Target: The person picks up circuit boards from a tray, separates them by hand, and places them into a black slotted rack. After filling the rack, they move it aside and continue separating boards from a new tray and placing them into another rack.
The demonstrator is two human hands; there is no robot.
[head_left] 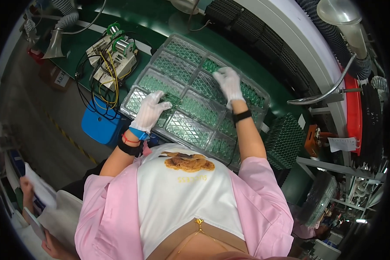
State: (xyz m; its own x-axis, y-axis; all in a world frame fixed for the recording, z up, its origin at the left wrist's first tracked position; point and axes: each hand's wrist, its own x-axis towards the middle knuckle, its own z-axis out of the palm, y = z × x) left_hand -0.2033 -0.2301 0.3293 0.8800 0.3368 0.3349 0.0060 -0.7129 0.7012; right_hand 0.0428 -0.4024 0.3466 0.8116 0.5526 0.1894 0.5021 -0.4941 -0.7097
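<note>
A person in a pink jacket and white gloves leans over a dark green workbench (247, 60). A large clear plastic tray (195, 93), divided into rectangular compartments filled with small green parts, lies across the middle of the workbench. The left hand (151, 110) rests on the tray's near left corner, fingers spread flat. The right hand (229, 84) hovers over the tray's far right part, fingers loosely spread, holding nothing visible. A blue bin (100, 125) hangs at the workbench's left edge, beside a wired fixture (112, 58).
</note>
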